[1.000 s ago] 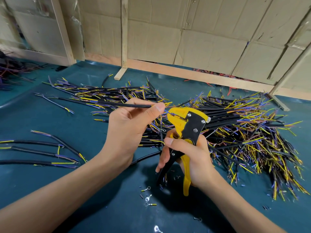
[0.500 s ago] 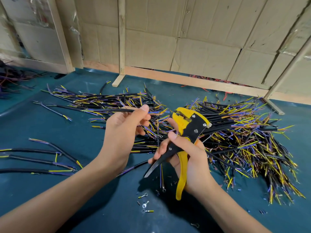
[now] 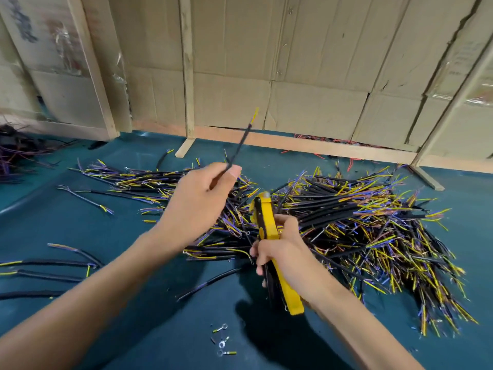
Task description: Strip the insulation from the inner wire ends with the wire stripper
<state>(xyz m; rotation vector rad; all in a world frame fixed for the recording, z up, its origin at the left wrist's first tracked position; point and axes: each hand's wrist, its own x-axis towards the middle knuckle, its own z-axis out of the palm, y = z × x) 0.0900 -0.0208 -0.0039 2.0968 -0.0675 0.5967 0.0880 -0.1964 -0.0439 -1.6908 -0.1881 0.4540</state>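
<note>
My left hand [image 3: 198, 202] pinches a black cable [image 3: 240, 145] between thumb and fingers. The cable sticks up and away from me, blurred, and a yellow inner wire shows at its far tip. My right hand [image 3: 284, 252] grips the handles of the yellow and black wire stripper [image 3: 266, 222], seen edge-on with its head pointing away from me. The stripper's jaws are apart from the held cable. Behind both hands lies a big pile of black cables [image 3: 360, 225] with yellow, blue and purple inner wires.
Several single cables [image 3: 50, 263] lie at the left on the teal table [image 3: 133, 329]. Small ring terminals [image 3: 221, 340] lie near the front. A cardboard wall with wooden battens [image 3: 186, 76] closes the back. Another wire tangle [image 3: 16, 150] sits far left.
My left hand has swung its cable from lying level, pointing left, to pointing up and away. The stripper has turned edge-on and dropped away from the cable end.
</note>
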